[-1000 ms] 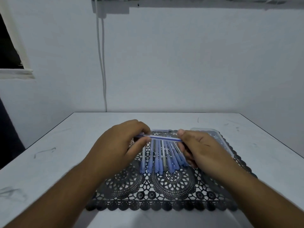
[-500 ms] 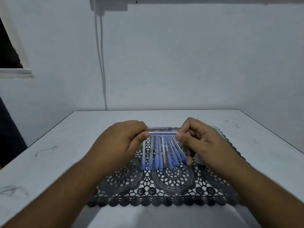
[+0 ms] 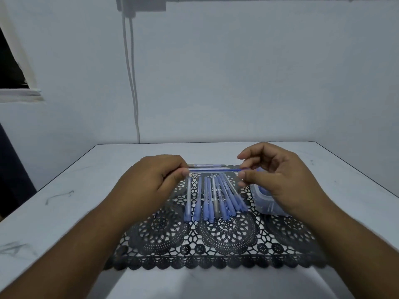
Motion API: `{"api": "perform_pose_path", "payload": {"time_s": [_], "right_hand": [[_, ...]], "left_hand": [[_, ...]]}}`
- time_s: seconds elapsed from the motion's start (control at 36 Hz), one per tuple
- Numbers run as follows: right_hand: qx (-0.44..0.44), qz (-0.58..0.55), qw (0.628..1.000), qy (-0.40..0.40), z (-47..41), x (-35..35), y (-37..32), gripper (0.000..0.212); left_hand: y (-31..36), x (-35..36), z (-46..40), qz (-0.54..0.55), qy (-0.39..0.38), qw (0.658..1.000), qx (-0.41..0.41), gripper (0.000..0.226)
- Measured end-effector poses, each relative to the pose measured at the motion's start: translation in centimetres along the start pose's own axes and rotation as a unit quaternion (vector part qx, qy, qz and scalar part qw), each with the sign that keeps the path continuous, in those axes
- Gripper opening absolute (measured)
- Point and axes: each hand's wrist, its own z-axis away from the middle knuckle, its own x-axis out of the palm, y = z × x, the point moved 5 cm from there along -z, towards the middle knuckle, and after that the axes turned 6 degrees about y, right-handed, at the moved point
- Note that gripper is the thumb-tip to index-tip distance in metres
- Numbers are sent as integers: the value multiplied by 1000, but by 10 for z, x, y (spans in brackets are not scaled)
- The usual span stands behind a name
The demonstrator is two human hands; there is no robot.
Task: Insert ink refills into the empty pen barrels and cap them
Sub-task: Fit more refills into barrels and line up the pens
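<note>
Head view: pen barrel [image 3: 207, 169] held level above mat's far edge, blue refill [image 3: 234, 170] sticking out its right end. Left hand [image 3: 149, 182] pinches barrel's left end; right hand [image 3: 272, 175] fingers curled at refill tip, contact unclear. Row of capped pens [image 3: 216, 197] below on black lace mat [image 3: 216, 240]. Clear box [image 3: 262, 197] under right hand. White table [image 3: 64, 201]: bare margin L & R of mat.
</note>
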Motion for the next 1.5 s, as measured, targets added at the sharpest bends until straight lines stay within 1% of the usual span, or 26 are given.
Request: {"api": "perform_pose_path", "payload": {"time_s": [0.08,0.14,0.22,0.31,0.36,0.42,0.5,0.56,0.61,0.67,0.72,0.78,0.92,1.06,1.14,1.22,1.28,1.33,1.39,1.42,1.5], "right_hand": [[-16,53,998,26,-5,-12,0,21],[-16,48,997,51,-8,-21,2,19],[1,-5,994,113,-14,-41,7,19],[10,-89,979,183,-20,-58,11,18],[10,-135,968,213,-21,-63,13,14],[10,-149,962,229,-20,-63,15,12],[10,-143,962,233,-17,-57,16,8],[17,-127,966,223,-14,-48,17,5],[23,-114,971,209,-11,-38,18,4],[24,-100,975,199,-8,-29,18,8],[20,-93,977,190,-6,-22,17,10],[16,-83,979,183,-3,-17,17,13],[6,-77,981,179,2,-10,16,13],[4,-69,982,175,2,-9,16,14],[7,-59,983,176,2,-10,17,16],[6,-55,982,179,3,-11,17,17],[4,-54,983,178,4,-10,15,19],[1,-53,983,174,6,-8,13,19],[-1,-46,984,171,9,-4,13,19],[-3,-36,985,169,10,-3,13,18],[-7,-27,989,147,14,7,15,17]], "left_hand": [[-16,-6,0,25,2,999,-21,32],[-25,-7,0,26,-2,999,-34,33],[-31,-6,0,9,-10,999,-39,30],[-30,-3,-1,-7,-22,999,-39,26],[-27,-1,1,-8,-27,999,-34,23],[-21,3,2,-1,-38,999,-27,22],[-5,16,6,29,-80,996,-21,28],[10,28,10,26,-118,993,-4,32],[24,40,15,-1,-157,987,21,29],[33,49,20,-32,-182,981,52,26],[37,56,23,-59,-191,976,88,30],[36,61,25,-82,-192,973,103,31],[36,67,27,-114,-171,972,115,28],[39,66,27,-136,-145,971,133,33],[43,61,27,-150,-111,972,143,32],[57,45,24,-115,-47,979,161,26],[69,30,22,-91,26,978,185,21],[76,16,20,-89,104,970,201,16],[76,7,17,-109,157,963,190,12],[74,4,15,-125,175,961,173,14],[63,0,12,-160,201,957,135,19]]}}
